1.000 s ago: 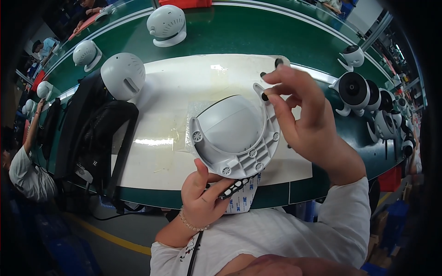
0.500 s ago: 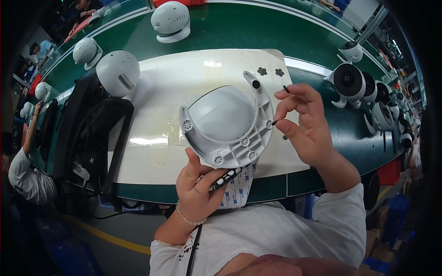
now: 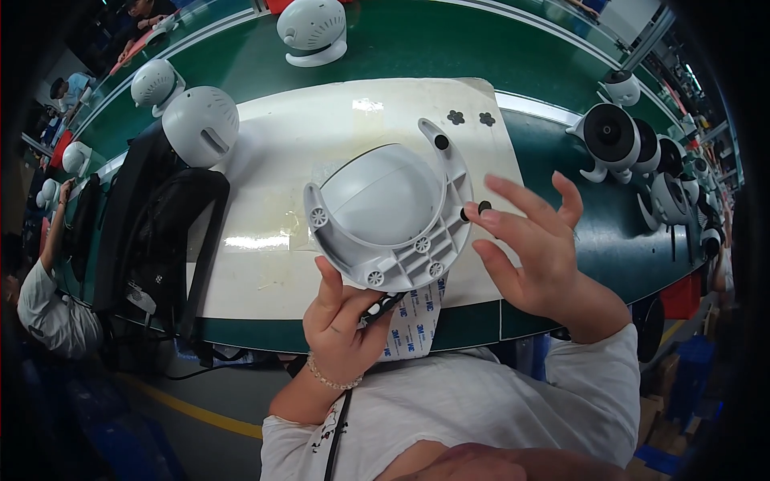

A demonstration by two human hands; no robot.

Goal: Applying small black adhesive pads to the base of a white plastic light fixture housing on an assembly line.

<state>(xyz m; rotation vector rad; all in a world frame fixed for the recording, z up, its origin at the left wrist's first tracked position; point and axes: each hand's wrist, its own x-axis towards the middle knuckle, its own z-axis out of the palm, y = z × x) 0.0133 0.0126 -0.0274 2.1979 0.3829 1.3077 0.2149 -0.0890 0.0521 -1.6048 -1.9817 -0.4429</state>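
The left hand (image 3: 341,321) reached up under the white dome housing (image 3: 385,210), whose bracket hid its fingertips, so how they gripped could not be told; a strip of backing paper (image 3: 411,319) behind that hand was half covered too. Between the right hand's fingers (image 3: 491,218) a small black piece (image 3: 484,207) was too small to identify, as were two dark flower-shaped bits (image 3: 471,118) on the white mat (image 3: 265,264). At the right rim the row of white cameras (image 3: 642,160) blurred together, and a seated person (image 3: 44,297) at the left edge was cut off by the dark border.
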